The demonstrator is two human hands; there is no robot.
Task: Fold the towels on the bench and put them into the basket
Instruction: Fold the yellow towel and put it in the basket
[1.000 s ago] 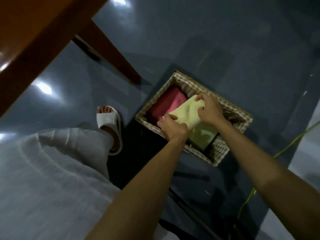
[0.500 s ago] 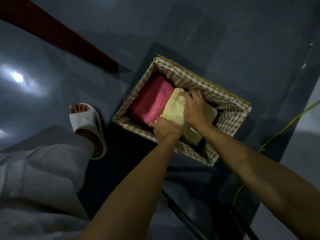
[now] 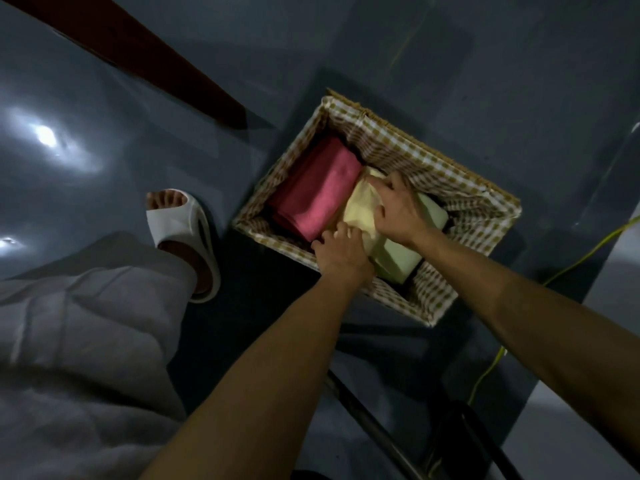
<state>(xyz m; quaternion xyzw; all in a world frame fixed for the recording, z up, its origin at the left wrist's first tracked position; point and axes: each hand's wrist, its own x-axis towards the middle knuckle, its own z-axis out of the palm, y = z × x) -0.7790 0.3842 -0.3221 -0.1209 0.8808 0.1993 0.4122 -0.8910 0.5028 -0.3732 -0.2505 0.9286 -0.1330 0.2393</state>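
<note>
The yellow towel (image 3: pixel 360 211) is lying folded inside the basket (image 3: pixel 457 181), resting on top of a pale green towel (image 3: pixel 398 263) whose near and right edges are showing from under it. Both hands are holding the yellow towel. The right hand (image 3: pixel 398 214) is lying over the towel's far right part with its fingers curled down into the cloth, bunching a fold at the far end. The left hand (image 3: pixel 341 252) is gripping the towel's near left corner, its fingers bent round the edge, just beside the seam where yellow is meeting pink.

A folded pink towel (image 3: pixel 317 192) is filling the left part of the basket, touching the yellow towel along its right side. The basket is rectangular, with a checked cloth lining folded over its woven rim, and it is standing on a dark, glossy floor (image 3: pixel 433 64).

Far left of the basket, a brown wooden bench leg (image 3: pixel 156 60) is slanting down to the floor. To the left, a foot in a white sandal (image 3: pixel 180 233) is standing near the basket's left corner, with a grey trouser leg (image 3: pixel 86 341) nearer the camera. On the right, a thin yellow-green cable (image 3: pixel 485 372) is running across the floor.
</note>
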